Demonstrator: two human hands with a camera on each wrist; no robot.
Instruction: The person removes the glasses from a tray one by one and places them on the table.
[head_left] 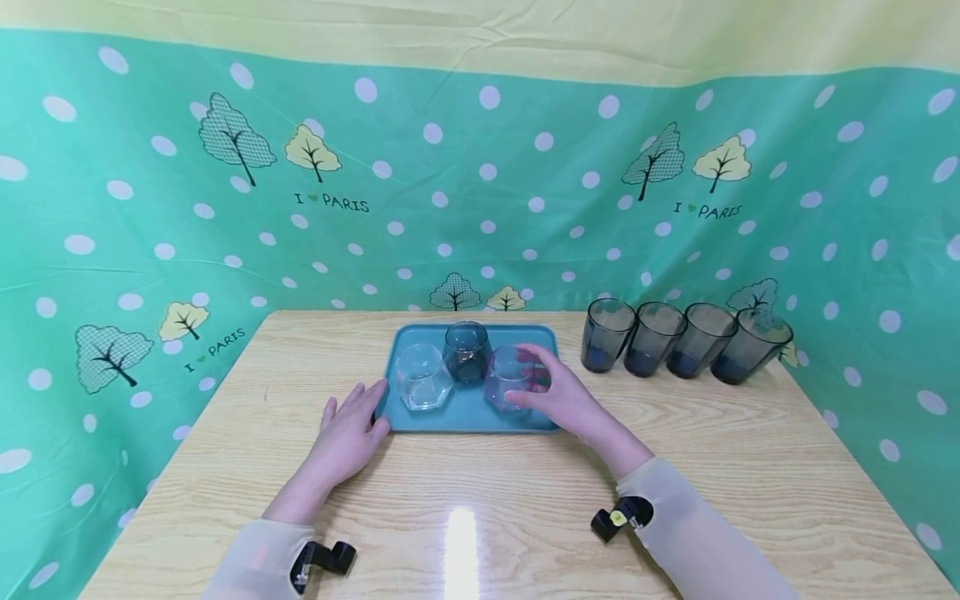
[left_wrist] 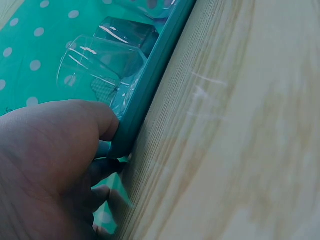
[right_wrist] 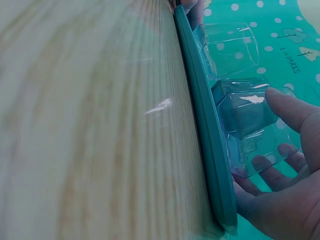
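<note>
In the head view my right hand [head_left: 558, 396] holds a clear glass [head_left: 501, 382] at the right of the blue tray [head_left: 468, 422], thumb on the near side and fingers on the far side. The right wrist view shows this glass [right_wrist: 245, 160] upright, low over or on the tray; I cannot tell if they touch. My left hand [head_left: 351, 437] rests at the tray's left edge, fingers mostly straight, thumb touching the front corner. Another clear glass [head_left: 422, 385], with an angular base, stands at the tray's left. A dark grey glass [head_left: 467, 354] stands behind, between the two.
A row of several tall smoky glasses [head_left: 660, 340] stands on the wooden table [head_left: 540, 508] to the right of the tray. Behind the table hangs a green dotted cloth [head_left: 480, 225] printed with trees. Each sleeve carries a black wrist camera [head_left: 322, 558].
</note>
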